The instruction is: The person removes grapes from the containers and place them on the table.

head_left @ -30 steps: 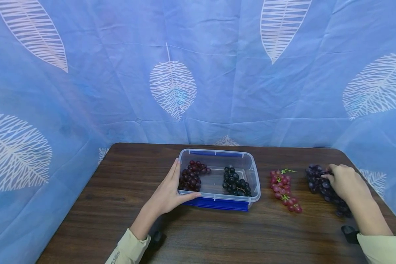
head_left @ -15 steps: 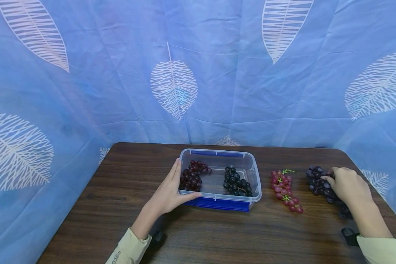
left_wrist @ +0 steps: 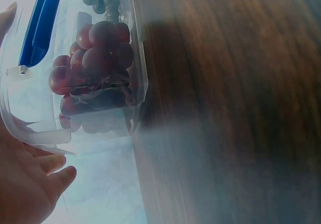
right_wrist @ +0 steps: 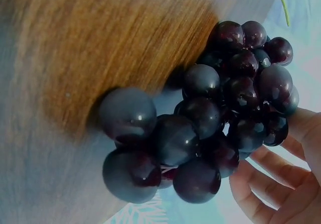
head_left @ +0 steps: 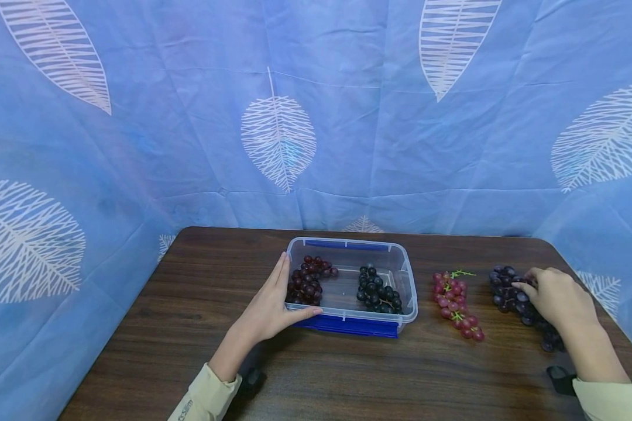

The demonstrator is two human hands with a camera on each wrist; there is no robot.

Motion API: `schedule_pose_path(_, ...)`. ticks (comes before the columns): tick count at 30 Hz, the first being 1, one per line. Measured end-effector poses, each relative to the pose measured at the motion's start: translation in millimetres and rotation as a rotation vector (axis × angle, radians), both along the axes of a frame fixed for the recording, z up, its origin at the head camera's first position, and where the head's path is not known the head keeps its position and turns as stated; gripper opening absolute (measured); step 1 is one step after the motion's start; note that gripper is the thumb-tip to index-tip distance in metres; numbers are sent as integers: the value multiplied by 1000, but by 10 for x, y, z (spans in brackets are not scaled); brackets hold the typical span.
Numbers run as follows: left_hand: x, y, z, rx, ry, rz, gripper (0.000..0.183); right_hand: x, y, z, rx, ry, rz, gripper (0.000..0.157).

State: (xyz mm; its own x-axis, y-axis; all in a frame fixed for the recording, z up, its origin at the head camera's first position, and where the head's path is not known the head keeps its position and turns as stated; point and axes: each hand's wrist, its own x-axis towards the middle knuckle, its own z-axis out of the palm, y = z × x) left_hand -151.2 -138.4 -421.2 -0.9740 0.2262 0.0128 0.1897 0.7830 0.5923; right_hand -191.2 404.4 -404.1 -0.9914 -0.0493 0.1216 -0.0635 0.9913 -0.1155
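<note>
My left hand [head_left: 263, 307] rests against the left end of a clear plastic food box [head_left: 342, 314] with blue clips. Its straight fingers lie along the side wall and the thumb is on the front rim. Inside the box, a bunch of dark red grapes [head_left: 305, 283] lies at the left and a bunch of black grapes [head_left: 377, 292] at the right. At the far right my right hand [head_left: 560, 301] grips a bunch of dark purple grapes [head_left: 513, 295] on the table. In the right wrist view, fingers [right_wrist: 271, 171] curl behind these grapes [right_wrist: 200, 113], partly hidden.
A bunch of pinkish-red grapes [head_left: 455, 304] with green stems lies between the box and the purple bunch. The dark wooden table [head_left: 347, 374] has rounded far corners. Blue cloth [head_left: 342, 146] with white leaf prints hangs behind it and at both sides.
My right hand has settled slightly lower on the purple bunch, which has barely moved. The left hand and the box have stayed in place.
</note>
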Motion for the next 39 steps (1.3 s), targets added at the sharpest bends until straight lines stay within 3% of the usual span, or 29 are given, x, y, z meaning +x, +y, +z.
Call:
schedule_pose_path(12, -6, 1, -11, 2, 12, 0, 128, 6, -6, -20, -52, 52, 44, 38)
schedule_pose_path(28, -13, 3, -9, 8, 9, -6, 129, 45, -59, 5, -56, 82, 28, 58)
schedule_pose_path(39, -23, 4, -12, 0, 7, 2, 130, 62, -217, 136, -68, 126, 71, 57)
